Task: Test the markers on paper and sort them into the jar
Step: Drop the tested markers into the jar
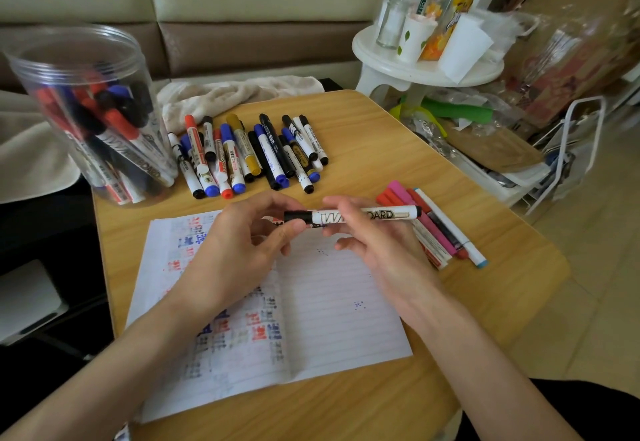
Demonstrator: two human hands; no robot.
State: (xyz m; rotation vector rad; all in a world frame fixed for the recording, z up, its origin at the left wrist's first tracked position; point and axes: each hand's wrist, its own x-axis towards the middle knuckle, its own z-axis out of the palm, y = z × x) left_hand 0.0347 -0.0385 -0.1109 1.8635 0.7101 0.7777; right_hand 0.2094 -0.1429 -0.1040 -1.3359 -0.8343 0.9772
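One marker (384,214) crosswise between both hands (242,243) (381,250)

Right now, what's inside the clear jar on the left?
Capped markers, red, blue and black, lean together inside the jar. They overlap, so those at the back and the total count are hidden.

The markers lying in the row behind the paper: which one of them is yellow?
The yellow marker, roughly in the middle of that group. Only it has a mustard-yellow cap and end; all the others there have red, blue or black caps.
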